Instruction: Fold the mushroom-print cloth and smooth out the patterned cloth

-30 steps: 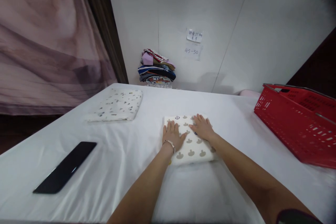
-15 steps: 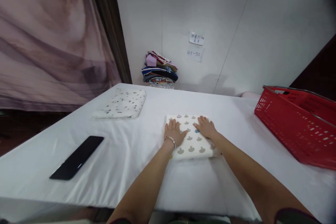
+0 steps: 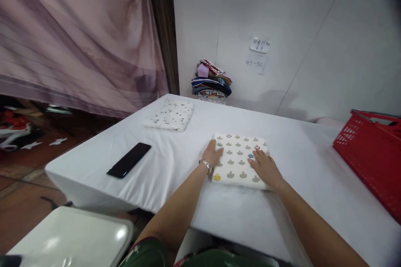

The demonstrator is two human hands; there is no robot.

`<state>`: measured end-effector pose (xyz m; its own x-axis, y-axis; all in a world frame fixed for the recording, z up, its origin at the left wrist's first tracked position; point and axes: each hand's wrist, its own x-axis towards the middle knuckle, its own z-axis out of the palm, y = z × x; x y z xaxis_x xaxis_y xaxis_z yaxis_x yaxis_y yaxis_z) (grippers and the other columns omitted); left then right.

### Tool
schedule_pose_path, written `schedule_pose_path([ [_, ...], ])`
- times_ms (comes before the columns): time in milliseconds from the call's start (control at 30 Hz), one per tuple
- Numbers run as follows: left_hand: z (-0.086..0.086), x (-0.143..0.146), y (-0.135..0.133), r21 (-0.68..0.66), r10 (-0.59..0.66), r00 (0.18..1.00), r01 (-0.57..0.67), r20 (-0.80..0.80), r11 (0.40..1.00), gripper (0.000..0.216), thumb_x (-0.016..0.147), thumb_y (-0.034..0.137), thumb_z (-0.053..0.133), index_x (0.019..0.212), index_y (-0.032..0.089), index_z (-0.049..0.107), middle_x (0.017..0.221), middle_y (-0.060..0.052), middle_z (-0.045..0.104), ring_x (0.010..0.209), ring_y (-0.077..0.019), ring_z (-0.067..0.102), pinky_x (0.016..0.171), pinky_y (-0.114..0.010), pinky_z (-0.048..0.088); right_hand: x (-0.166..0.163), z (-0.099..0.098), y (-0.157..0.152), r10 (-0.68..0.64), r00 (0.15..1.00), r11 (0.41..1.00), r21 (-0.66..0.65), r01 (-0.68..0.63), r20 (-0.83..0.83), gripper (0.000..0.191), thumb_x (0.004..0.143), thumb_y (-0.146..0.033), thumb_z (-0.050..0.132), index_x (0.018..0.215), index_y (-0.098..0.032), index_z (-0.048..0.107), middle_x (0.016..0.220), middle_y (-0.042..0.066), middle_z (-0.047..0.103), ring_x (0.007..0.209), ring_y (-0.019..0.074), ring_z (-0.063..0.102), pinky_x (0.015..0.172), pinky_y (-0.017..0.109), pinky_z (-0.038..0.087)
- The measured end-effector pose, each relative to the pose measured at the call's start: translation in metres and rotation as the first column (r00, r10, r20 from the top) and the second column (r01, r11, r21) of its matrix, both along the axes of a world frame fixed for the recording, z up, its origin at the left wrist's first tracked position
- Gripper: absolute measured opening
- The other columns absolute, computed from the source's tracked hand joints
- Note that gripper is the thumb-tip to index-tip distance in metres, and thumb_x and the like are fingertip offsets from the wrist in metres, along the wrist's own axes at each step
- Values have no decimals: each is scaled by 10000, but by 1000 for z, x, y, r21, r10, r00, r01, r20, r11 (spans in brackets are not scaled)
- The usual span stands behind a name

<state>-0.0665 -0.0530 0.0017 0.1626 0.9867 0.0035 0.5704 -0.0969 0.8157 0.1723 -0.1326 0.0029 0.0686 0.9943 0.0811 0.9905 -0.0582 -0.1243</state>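
A folded white cloth (image 3: 239, 162) printed with beige mushroom shapes and a few coloured ones lies flat on the white-covered table. At its left edge rests my left hand (image 3: 211, 155), wearing a bracelet, the thumb over the top and the other fingers along the side. The tips of those fingers are partly hidden. My right hand (image 3: 266, 170) lies spread on the right part of the cloth, fingers outstretched. Further back on the left is another folded white cloth (image 3: 171, 115) with small dark motifs. A black phone (image 3: 129, 160) lies nearer on the left.
A red plastic basket (image 3: 369, 154) stands at the table's right side. Behind the far edge rises a stack of folded fabrics (image 3: 212, 81) against the wall. A pink curtain (image 3: 94, 41) hangs at the left. A white stool (image 3: 72, 235) is at the lower left.
The view has turned left and down. My left hand has slid from the top of the cloth to its left edge; my right hand has shifted nearer along its right part.
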Motion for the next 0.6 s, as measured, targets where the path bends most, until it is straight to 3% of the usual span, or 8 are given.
schedule_pose_path([
  [100,3,-10,-7,-75,51,998,-48,35,996,603,792,402,518,1324,147,389,1207,-115,570,1072,-227,550,930,-324,399,0,0,-1,3,1000,1000,11,-3,6,543,890,-503,255,1321,-202,391,1456,44,271,1338,209,211,1055,411,218],
  [400,2,-19,-13,-100,95,993,-87,71,991,560,764,419,556,1251,161,459,1061,-90,643,975,-222,588,865,-309,411,-16,9,18,-22,999,998,-51,21,-28,588,872,-523,263,1335,-183,387,1463,84,244,1352,243,172,1063,449,184],
  [500,2,-22,-5,-214,104,966,-53,236,975,618,750,436,579,1275,153,419,1040,-94,644,836,-199,617,736,-293,457,-37,15,42,65,997,997,-42,-67,-46,640,871,-535,257,1380,-151,317,1479,99,189,1361,242,132,1080,432,144],
  [600,3,-25,1,-416,170,871,43,460,908,677,724,451,612,1286,153,378,999,-89,634,611,-129,580,529,-247,436,-59,17,71,110,993,994,27,-109,-43,657,875,-525,262,1397,-128,270,1486,104,157,1366,232,100,1088,421,114],
])
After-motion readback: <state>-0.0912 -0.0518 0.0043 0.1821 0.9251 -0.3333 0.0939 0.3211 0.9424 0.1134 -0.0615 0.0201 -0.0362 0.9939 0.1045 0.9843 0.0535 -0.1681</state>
